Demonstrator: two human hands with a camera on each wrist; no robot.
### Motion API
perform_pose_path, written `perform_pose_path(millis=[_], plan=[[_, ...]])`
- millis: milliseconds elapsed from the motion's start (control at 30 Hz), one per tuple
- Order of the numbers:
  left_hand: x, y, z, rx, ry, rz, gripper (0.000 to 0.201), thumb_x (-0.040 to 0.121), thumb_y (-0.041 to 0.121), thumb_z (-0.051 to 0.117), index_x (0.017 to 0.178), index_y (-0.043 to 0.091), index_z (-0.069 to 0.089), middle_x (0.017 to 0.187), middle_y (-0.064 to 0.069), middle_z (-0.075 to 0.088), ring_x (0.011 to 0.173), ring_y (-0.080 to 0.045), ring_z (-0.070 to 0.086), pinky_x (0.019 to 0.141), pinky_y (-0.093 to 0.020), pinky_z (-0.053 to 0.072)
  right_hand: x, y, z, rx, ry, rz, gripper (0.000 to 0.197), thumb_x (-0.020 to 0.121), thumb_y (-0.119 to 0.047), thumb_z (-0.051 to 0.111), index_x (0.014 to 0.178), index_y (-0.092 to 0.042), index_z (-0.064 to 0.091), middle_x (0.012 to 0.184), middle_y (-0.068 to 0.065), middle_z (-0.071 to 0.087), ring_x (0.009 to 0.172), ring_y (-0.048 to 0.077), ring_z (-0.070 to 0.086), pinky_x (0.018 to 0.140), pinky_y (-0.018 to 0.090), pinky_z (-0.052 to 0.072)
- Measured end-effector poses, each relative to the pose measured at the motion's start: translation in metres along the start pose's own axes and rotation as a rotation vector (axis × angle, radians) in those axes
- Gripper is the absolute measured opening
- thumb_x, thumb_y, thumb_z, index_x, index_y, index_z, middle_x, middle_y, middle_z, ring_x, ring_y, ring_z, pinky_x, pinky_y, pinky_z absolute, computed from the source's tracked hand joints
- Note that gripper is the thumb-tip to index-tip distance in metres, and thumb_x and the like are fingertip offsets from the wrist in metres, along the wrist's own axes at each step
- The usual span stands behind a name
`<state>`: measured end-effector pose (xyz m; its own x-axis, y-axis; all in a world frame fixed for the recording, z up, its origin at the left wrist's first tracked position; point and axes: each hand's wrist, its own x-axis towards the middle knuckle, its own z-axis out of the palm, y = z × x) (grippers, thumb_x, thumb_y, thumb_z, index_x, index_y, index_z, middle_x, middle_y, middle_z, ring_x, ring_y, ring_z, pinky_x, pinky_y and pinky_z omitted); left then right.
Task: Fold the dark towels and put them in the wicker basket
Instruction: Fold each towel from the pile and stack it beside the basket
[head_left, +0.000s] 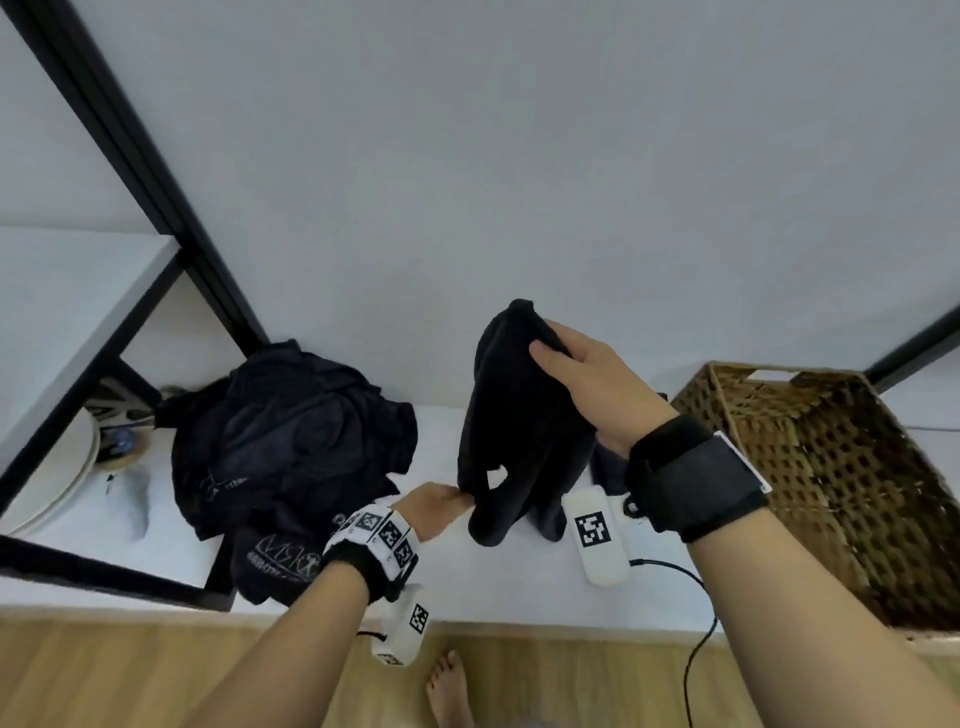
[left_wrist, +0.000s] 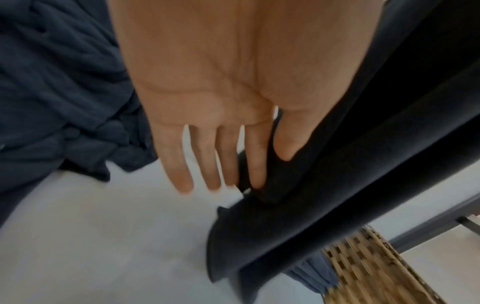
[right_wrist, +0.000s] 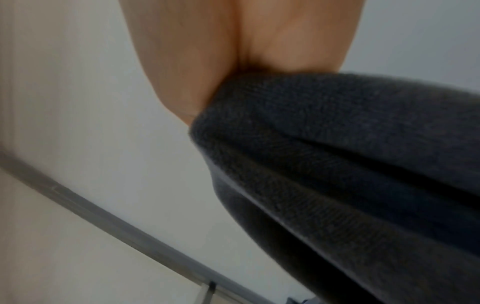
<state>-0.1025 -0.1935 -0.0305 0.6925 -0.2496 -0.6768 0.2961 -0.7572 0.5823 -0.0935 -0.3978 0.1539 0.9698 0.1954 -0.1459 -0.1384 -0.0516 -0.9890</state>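
Note:
A dark towel (head_left: 519, 431) hangs lengthwise above the white surface (head_left: 493, 577). My right hand (head_left: 556, 353) grips its bunched top end, thumb across the cloth. In the right wrist view the towel (right_wrist: 337, 164) spills out of that hand (right_wrist: 202, 98). My left hand (head_left: 462, 501) pinches a lower corner; in the left wrist view thumb and forefinger (left_wrist: 270, 170) pinch the towel's edge (left_wrist: 337, 164), the other fingers straight. The wicker basket (head_left: 831, 467) stands to the right, its inside showing nothing in it.
A heap of dark clothes (head_left: 280, 441) lies left of the towel. A grey-blue cloth (head_left: 608, 467) sits between towel and basket. Black frame posts (head_left: 156, 182) rise at the left, with white plates (head_left: 52, 478) under a shelf. A black cable (head_left: 696, 649) hangs off the front edge.

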Motion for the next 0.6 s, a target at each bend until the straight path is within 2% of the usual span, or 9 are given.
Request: perform_pose_path(millis=[67,100,200,267,367,400,467,533,600], plan=[[-0.005,-0.003,0.013,-0.119,0.146,0.005,0.033,0.1,0.027,0.047,0.127,0.012,0.061,0.128,-0.009,0.062,0.118,-0.027,0.057,0.101,-0.034,0.042,-0.015,0.003,0.0,0.132,-0.014,0.009,0.025,0.099,-0.027,0.051,0.109,-0.041,0.07,0.117,-0.003,0.071,0.111,0.016,0.067,0.097,0.035,0.053],[-0.007,-0.003,0.018,-0.188,0.169,-0.006,0.034,0.101,0.021,0.046,0.129,0.005,0.059,0.131,-0.015,0.06,0.121,-0.032,0.055,0.102,-0.036,0.043,-0.023,0.004,0.001,0.186,-0.018,0.008,0.024,0.099,-0.028,0.052,0.109,-0.04,0.07,0.118,-0.002,0.071,0.112,0.017,0.066,0.095,0.035,0.053],[-0.019,-0.005,0.042,-0.249,0.056,-0.045,0.033,0.099,0.006,0.047,0.131,-0.002,0.055,0.131,-0.025,0.056,0.125,-0.038,0.051,0.092,-0.033,0.042,-0.049,0.011,0.003,0.282,-0.063,0.002,0.025,0.1,-0.025,0.052,0.118,-0.035,0.066,0.12,-0.002,0.07,0.114,0.017,0.065,0.089,0.028,0.055],[-0.03,-0.007,0.062,-0.335,-0.015,0.022,0.042,0.093,-0.006,0.051,0.134,0.001,0.049,0.128,-0.024,0.056,0.128,-0.042,0.047,0.094,-0.035,0.04,-0.067,0.017,0.005,0.309,-0.094,0.003,0.027,0.101,-0.021,0.05,0.125,-0.03,0.061,0.122,-0.001,0.069,0.116,0.018,0.064,0.091,0.029,0.054],[-0.049,-0.011,0.082,-0.786,-0.076,0.064,0.067,0.079,-0.018,0.053,0.14,0.008,0.044,0.132,-0.017,0.053,0.129,-0.04,0.047,0.105,-0.05,0.041,-0.09,0.03,0.005,0.328,-0.136,0.01,0.028,0.101,-0.019,0.05,0.124,-0.03,0.06,0.122,0.0,0.069,0.117,0.019,0.063,0.096,0.031,0.053],[-0.053,-0.014,0.086,-0.971,-0.103,0.049,0.067,0.08,-0.017,0.051,0.141,0.011,0.046,0.134,-0.017,0.054,0.125,-0.039,0.051,0.103,-0.051,0.043,-0.097,0.035,0.004,0.341,-0.142,0.018,0.027,0.101,-0.018,0.05,0.123,-0.031,0.061,0.121,0.0,0.069,0.117,0.019,0.064,0.095,0.032,0.053],[-0.065,-0.014,0.088,-1.252,-0.186,0.028,0.054,0.08,-0.003,0.062,0.132,0.006,0.056,0.13,-0.021,0.057,0.117,-0.039,0.057,0.101,-0.05,0.047,-0.109,0.047,0.001,0.375,-0.129,0.051,0.027,0.102,-0.017,0.05,0.124,-0.029,0.06,0.121,0.0,0.069,0.116,0.019,0.064,0.094,0.032,0.054],[-0.075,-0.011,0.091,-1.307,-0.199,0.008,0.043,0.078,0.011,0.073,0.12,0.0,0.066,0.125,-0.022,0.062,0.114,-0.039,0.061,0.097,-0.05,0.051,-0.119,0.061,-0.003,0.389,-0.093,0.091,0.028,0.102,-0.016,0.05,0.126,-0.028,0.059,0.122,0.001,0.069,0.116,0.019,0.064,0.093,0.031,0.054],[-0.079,-0.011,0.096,-1.317,-0.085,-0.028,0.038,0.08,0.014,0.075,0.115,0.001,0.069,0.119,-0.021,0.067,0.11,-0.037,0.065,0.09,-0.046,0.054,-0.128,0.078,-0.008,0.38,-0.033,0.123,0.029,0.102,-0.017,0.051,0.128,-0.025,0.058,0.121,0.0,0.07,0.114,0.018,0.066,0.089,0.029,0.055]])
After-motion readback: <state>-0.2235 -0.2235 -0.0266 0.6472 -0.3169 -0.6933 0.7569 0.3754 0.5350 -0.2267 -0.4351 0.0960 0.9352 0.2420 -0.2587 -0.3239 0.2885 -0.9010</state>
